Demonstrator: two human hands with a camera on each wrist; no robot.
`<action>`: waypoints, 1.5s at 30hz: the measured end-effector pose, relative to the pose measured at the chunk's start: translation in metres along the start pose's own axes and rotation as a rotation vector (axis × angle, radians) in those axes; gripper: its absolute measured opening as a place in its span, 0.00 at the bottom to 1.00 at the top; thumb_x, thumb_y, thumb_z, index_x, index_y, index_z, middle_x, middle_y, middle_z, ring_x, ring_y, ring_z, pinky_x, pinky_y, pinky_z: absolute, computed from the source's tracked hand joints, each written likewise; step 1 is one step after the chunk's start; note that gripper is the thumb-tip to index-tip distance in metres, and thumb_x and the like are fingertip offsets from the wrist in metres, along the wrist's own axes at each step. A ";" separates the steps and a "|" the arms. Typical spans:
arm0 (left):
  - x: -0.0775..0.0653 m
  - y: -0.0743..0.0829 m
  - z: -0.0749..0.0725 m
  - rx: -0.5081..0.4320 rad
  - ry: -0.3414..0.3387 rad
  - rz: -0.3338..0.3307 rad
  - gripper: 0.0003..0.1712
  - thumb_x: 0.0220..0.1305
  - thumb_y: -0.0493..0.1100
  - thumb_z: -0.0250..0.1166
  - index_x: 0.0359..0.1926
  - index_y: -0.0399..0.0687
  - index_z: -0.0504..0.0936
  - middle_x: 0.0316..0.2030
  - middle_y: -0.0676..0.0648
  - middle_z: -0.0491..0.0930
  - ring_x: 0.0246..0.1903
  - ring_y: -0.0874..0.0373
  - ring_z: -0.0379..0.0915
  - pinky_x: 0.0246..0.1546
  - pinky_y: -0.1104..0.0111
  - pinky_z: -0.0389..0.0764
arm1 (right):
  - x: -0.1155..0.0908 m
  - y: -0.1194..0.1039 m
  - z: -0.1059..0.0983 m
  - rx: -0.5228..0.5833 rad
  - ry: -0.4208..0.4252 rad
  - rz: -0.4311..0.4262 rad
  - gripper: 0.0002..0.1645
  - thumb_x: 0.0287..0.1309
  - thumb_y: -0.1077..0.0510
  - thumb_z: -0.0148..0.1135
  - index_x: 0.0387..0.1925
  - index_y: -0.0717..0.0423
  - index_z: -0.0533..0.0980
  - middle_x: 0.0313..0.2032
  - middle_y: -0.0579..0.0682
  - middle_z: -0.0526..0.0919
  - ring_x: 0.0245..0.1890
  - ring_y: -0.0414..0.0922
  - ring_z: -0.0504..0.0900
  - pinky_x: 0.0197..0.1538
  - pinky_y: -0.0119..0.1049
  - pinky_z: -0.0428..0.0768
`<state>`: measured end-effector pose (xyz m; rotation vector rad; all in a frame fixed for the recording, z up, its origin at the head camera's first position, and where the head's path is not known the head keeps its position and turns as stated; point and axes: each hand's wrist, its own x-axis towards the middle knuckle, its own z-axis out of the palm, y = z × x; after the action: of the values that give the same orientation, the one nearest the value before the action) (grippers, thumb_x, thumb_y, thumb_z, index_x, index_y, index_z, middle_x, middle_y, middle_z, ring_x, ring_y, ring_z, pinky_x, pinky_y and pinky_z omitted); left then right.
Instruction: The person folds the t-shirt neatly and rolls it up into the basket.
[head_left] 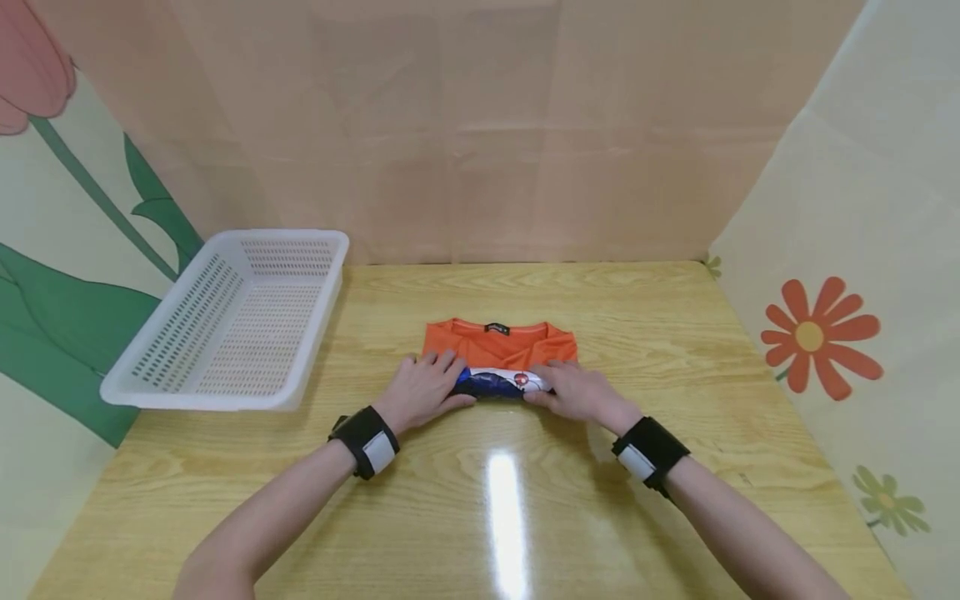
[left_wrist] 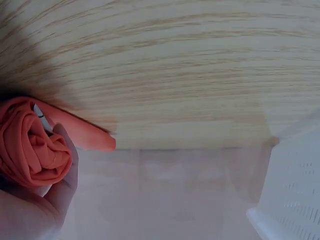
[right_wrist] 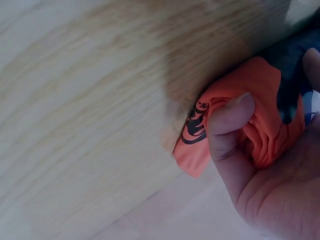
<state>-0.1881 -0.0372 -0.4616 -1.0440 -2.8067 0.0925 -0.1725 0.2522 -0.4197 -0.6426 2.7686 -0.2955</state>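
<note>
An orange T-shirt [head_left: 487, 346] lies on the table, its collar with a black label toward the back wall. Its near part is rolled up, and a white and dark blue print shows along the roll. My left hand [head_left: 423, 387] grips the left end of this roll; in the left wrist view the spiralled orange end of the shirt [left_wrist: 37, 145] sits against the fingers. On the right end, my right hand [head_left: 573, 392] grips the roll, its thumb over the end in the right wrist view, where black lettering marks the shirt [right_wrist: 250, 85].
A white plastic basket [head_left: 318, 333] with perforated sides stands at the left of the wooden table [head_left: 637, 333]. A plain peach-coloured wall [head_left: 510, 125] rises behind the table, and flower-patterned panels border it at both sides.
</note>
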 end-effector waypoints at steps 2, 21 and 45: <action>0.001 0.000 -0.001 -0.010 0.006 0.001 0.33 0.77 0.72 0.49 0.58 0.51 0.78 0.46 0.48 0.79 0.42 0.52 0.78 0.27 0.65 0.72 | 0.001 0.000 -0.001 0.009 -0.016 0.008 0.29 0.74 0.40 0.60 0.65 0.54 0.75 0.55 0.60 0.85 0.53 0.61 0.85 0.43 0.57 0.84; 0.011 0.000 -0.002 -0.191 -0.095 -0.069 0.29 0.85 0.63 0.38 0.46 0.51 0.80 0.41 0.49 0.82 0.36 0.54 0.80 0.23 0.68 0.67 | -0.003 0.004 0.022 -0.157 0.273 -0.094 0.22 0.66 0.45 0.71 0.53 0.51 0.76 0.41 0.53 0.79 0.41 0.54 0.77 0.24 0.44 0.78; 0.009 0.002 -0.003 -0.246 -0.097 -0.045 0.32 0.81 0.69 0.42 0.59 0.53 0.79 0.56 0.47 0.81 0.51 0.51 0.80 0.28 0.68 0.71 | -0.004 -0.003 0.026 -0.251 0.314 -0.016 0.34 0.66 0.40 0.70 0.66 0.47 0.72 0.54 0.60 0.79 0.52 0.59 0.78 0.35 0.54 0.87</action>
<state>-0.1928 -0.0295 -0.4578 -1.0498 -2.9850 -0.2186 -0.1598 0.2474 -0.4424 -0.7333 3.1354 -0.0528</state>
